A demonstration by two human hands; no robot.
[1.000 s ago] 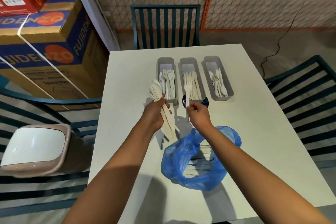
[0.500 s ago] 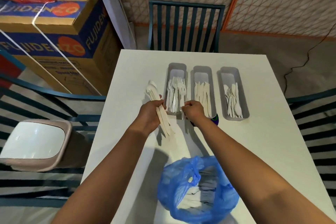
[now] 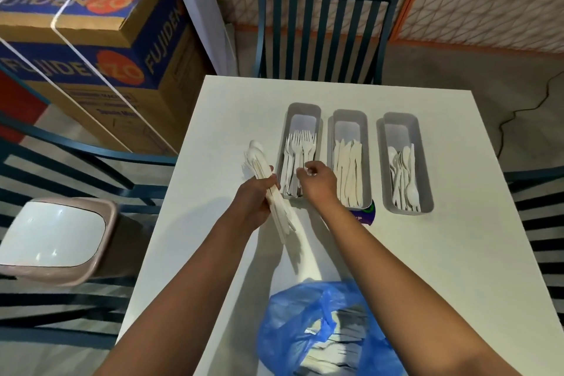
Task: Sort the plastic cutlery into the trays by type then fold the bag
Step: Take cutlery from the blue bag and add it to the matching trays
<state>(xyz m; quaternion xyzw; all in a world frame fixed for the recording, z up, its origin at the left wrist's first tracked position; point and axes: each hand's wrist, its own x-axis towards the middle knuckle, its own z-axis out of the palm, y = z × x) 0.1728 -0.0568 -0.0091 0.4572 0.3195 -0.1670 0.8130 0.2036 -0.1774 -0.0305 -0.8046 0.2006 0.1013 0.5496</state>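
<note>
White plastic cutlery fills three grey trays set side by side on the white table (image 3: 457, 253), each tray with its long axis running away from the person. The left tray (image 3: 302, 113) holds forks (image 3: 300, 146) with tines pointing to the far end. The middle tray (image 3: 349, 119) holds knives (image 3: 348, 171) lying lengthwise, and the right tray (image 3: 399, 122) holds spoons (image 3: 403, 174), also lengthwise. The left hand (image 3: 253, 204) grips a bundle of cutlery (image 3: 262, 168) just left of the fork tray; the bundle slants, its spoon bowls up and away, its handles down toward the person. The right hand (image 3: 317, 183) hovers over the near end of the fork tray, fingers curled; whether it pinches anything I cannot tell. The blue bag (image 3: 290, 330) lies open at the near table edge with more cutlery inside.
</note>
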